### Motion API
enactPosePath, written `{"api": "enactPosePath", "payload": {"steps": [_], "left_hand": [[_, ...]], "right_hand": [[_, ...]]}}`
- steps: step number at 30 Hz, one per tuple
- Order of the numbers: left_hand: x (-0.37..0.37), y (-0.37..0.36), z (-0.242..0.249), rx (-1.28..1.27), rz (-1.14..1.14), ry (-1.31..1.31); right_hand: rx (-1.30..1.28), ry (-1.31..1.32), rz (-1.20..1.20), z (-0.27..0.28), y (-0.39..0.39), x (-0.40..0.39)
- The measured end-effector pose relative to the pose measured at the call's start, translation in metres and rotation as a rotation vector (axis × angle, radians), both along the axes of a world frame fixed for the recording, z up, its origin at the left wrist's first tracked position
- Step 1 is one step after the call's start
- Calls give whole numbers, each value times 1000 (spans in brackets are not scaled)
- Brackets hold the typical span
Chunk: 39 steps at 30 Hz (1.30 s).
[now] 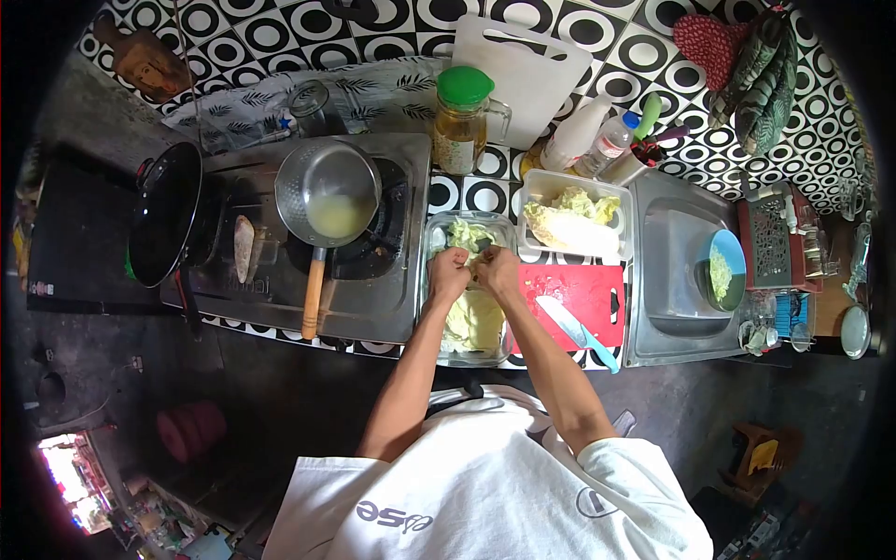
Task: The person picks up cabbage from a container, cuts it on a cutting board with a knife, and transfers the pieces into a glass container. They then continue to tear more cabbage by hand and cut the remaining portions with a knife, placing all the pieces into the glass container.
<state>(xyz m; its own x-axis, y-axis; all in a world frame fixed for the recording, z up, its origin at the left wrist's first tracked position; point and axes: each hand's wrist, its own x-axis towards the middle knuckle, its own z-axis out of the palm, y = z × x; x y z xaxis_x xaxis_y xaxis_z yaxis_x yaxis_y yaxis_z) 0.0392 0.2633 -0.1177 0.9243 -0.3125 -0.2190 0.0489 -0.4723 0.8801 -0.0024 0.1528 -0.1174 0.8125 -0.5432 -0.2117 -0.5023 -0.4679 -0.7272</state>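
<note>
Both hands are over a clear rectangular container (435,327) that holds pale green leaves (474,322). My left hand (450,273) and my right hand (496,269) are close together, fingers curled and closed on a piece of leaf between them. More leaf pieces lie at the container's far end. To the right is a red cutting board (597,289) with a knife (571,325) lying on it, its light blue handle over the near edge. Behind the board, a second clear container (623,210) holds larger leaves (571,222).
On the left, a stove (401,299) bears a wooden-handled pot (329,191) and a black pan (168,215). Behind stand a green-lidded pitcher (462,121), bottles (577,131) and a white board (523,75). The sink (672,252) at right holds a blue bowl (733,271).
</note>
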Motion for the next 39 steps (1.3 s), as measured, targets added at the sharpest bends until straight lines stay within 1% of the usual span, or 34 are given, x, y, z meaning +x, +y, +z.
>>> {"api": "enactPosePath", "payload": {"steps": [1,2,4,6,7,8,9,10,12,13,15,16,18,19,21,24,26,27,28,29,30,31,32,34,35,36,37,38,39], "left_hand": [[1,1,1,81,-22,-15],[2,2,3,81,-22,-15],[3,4,2,310,-120,-133],[2,6,0,276,-110,-96],[2,6,-1,241,-99,-61],[3,5,-2,242,-99,-62],[3,3,-3,267,-112,-80],[4,2,-4,291,-124,-101],[3,4,-4,255,-103,-88],[2,4,-3,218,-86,-75],[1,3,-3,182,-53,-117],[-1,4,-6,148,-18,-152],[0,5,-7,131,-23,-150],[-2,5,-6,114,-24,-146],[-9,6,-3,89,-7,-127],[-11,6,4,38,12,-102],[-10,5,8,-11,-9,-73],[-13,6,15,-84,-36,-21],[-17,6,21,-82,-31,-15],[-22,6,28,-122,-98,-56],[-26,6,31,-163,-166,-98],[-31,8,31,-85,-198,-203],[-34,11,33,-83,-197,-202],[-42,23,44,-94,-229,-28],[-48,29,52,14,-235,-41],[-53,35,52,13,-239,-40],[-59,43,51,92,-242,-24],[-65,48,51,173,-243,-8],[-71,51,54,185,-211,3]], "right_hand": [[2,-1,1,-5,0,1],[-39,29,37,-11,-1,2],[-81,60,71,-19,-4,3],[-250,99,247,-22,-7,5],[-249,99,247,-22,-9,7],[-329,112,322,-21,-11,8],[-408,125,398,-20,-11,8],[-408,123,399,-18,-11,9],[-316,9,382,-13,-10,7],[-317,9,381,-8,-11,5],[-182,-61,317,3,-14,1],[-178,-56,315,9,-12,-3],[-176,-214,240,19,-11,-5],[-175,-210,242,22,-12,-7],[-114,-234,335,26,-16,-15],[-93,-182,299,33,-18,-18],[-101,-216,308,40,-20,-20],[11,-198,229,55,-17,-23],[123,-177,154,62,-15,-26],[127,-170,157,58,-15,-30],[305,-181,171,53,-17,-34],[481,-194,183,49,-19,-36],[483,-193,184,45,-20,-39],[469,-108,128,38,-19,-49],[469,-107,126,32,-17,-54],[505,-42,158,24,-16,-59],[543,23,192,22,-14,-61],[547,24,191,20,-11,-61],[468,37,251,25,-6,-60]]}}
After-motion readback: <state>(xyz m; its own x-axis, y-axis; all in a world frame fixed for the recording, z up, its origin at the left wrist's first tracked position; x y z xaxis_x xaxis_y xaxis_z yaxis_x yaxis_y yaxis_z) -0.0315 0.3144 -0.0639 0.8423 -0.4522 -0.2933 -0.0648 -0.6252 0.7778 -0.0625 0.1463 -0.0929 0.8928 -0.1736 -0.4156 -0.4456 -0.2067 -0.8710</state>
